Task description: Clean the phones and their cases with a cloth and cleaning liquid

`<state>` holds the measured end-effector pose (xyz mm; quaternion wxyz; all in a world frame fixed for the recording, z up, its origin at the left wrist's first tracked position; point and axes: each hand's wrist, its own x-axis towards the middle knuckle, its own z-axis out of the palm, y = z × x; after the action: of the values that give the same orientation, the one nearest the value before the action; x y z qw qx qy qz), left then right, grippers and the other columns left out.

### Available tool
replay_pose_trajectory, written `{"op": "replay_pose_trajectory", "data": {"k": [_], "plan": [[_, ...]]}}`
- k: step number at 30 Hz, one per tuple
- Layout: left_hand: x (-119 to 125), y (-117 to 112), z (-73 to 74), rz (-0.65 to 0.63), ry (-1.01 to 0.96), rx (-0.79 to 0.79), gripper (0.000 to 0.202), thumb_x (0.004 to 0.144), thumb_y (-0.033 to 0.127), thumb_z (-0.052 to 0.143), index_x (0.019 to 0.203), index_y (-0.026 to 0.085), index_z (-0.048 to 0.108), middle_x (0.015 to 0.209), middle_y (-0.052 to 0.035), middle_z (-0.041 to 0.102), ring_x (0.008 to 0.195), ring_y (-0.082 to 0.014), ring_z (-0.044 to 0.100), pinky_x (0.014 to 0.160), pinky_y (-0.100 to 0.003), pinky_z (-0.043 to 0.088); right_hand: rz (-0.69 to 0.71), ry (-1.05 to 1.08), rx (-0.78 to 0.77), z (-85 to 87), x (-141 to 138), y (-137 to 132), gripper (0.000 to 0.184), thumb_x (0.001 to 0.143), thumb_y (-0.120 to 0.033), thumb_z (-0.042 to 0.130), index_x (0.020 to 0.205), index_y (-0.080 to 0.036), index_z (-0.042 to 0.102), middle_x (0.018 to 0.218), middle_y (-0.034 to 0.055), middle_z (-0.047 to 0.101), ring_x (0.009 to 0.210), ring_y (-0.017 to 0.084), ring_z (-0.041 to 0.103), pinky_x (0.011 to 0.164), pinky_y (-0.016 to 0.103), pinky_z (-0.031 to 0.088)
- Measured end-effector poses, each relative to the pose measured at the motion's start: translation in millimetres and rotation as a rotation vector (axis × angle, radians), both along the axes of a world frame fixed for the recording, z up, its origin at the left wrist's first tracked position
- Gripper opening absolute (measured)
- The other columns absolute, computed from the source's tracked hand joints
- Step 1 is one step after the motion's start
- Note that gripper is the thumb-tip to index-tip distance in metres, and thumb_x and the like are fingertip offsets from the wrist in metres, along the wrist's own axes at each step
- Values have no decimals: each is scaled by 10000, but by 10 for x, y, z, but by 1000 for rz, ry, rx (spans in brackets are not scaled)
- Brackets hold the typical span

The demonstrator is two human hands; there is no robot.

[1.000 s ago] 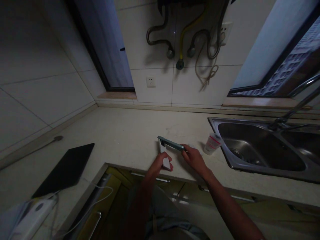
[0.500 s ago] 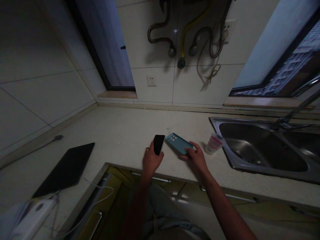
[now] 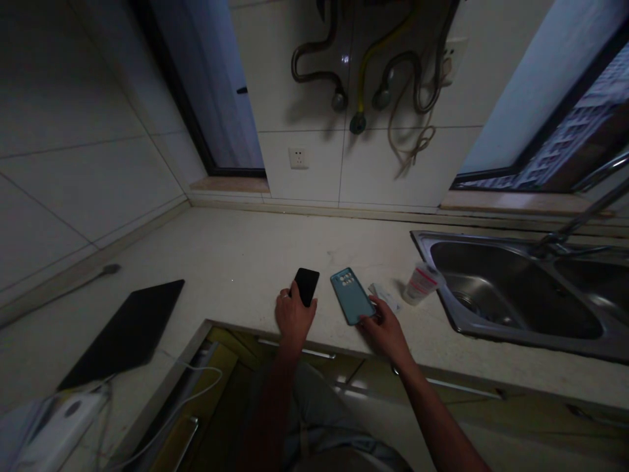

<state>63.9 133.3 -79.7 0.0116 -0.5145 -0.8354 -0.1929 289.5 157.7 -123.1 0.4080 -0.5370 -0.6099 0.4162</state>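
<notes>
My left hand (image 3: 295,314) grips a black smartphone (image 3: 308,284) by its sides, thumb and fingers around the lower part, screen side up. To its right, a teal phone case (image 3: 352,298) with camera cutouts at its far end lies at or just above the counter. My right hand (image 3: 384,328) pinches the case's near right corner between thumb and fingers. Phone and case are apart. A small, pale flat packet (image 3: 386,297) rests on the counter just beyond my right hand. Farther right stands a clear plastic cup (image 3: 420,284) with red print, leaning slightly.
A steel double sink (image 3: 511,288) with a faucet is set into the counter (image 3: 255,242) on the right. At left lie a black flat panel (image 3: 125,331), a white device (image 3: 71,426) and a white cable (image 3: 209,380). Pipes (image 3: 358,78) hang on the wall ahead.
My right hand has turned the case more upright, its near end coming toward me. The packet behind it now shows. My left hand and the phone have shifted slightly left.
</notes>
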Motion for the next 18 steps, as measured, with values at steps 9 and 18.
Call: {"op": "replay_pose_trajectory", "data": {"k": [9,18], "plan": [[21,11,-114,5,99,34,642,858,478,602,1369,99,518,1160,-174,611,1048,-302,555,886,-398,444,41,-276,155,70,88,-167,534,791,-457,586,1224,-145,609,1019,118,686,778,228,624,762,375,520],[81,-47,-187,37,147,51,598,891,479,546,1342,86,548,1203,-199,613,1115,-337,520,889,-472,409,97,-411,216,133,53,-233,472,861,-417,535,1215,-111,596,977,134,623,853,261,608,807,403,504]]}}
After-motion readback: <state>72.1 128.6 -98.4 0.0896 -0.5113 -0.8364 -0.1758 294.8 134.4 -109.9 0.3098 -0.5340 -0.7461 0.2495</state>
